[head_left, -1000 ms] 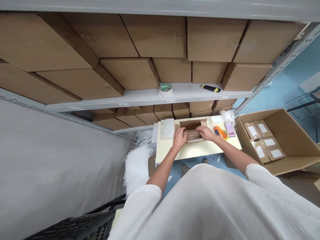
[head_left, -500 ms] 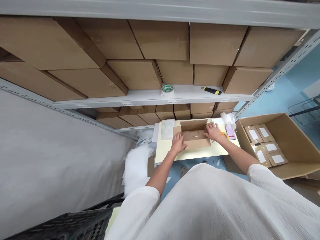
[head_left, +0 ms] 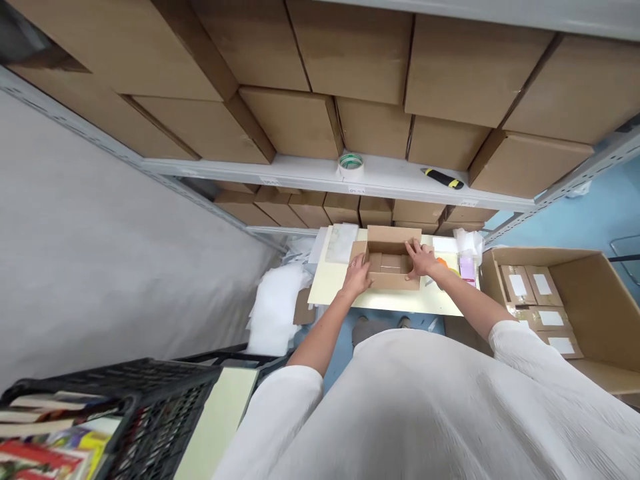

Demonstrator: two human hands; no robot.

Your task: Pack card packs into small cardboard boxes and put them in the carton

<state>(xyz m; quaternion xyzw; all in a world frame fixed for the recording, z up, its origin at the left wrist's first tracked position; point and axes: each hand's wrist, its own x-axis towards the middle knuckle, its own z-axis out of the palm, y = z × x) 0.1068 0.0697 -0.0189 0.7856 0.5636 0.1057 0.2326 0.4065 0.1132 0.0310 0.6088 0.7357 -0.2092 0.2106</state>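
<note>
An open cardboard box (head_left: pixel 393 281) with its flaps folded outward sits on the pale yellow tabletop (head_left: pixel 333 295). My left hand (head_left: pixel 357 275) grips its left wall near the front corner. On the opposite side, my right hand (head_left: pixel 421 259) holds the right wall, fingers somewhat spread and thumb toward the inside. Brown cardboard shows at the bottom of the box. Just right of my right hand lie an orange and yellow item, partly hidden by my wrist, and a purple packet (head_left: pixel 467 268).
A large carton (head_left: pixel 590 293) of labelled small boxes stands at right. The shelf ahead bears cartons, a tape roll (head_left: pixel 351 165) and a utility knife (head_left: pixel 443 178). White foam sheets (head_left: pixel 277 307) hang at left. A black crate (head_left: pixel 165 413) with books is at lower left.
The view has tilted down and shifted, bringing the crate's books into sight. The box's far flap now stands up, visible beyond the opening. Both hands remain on the side walls.
</note>
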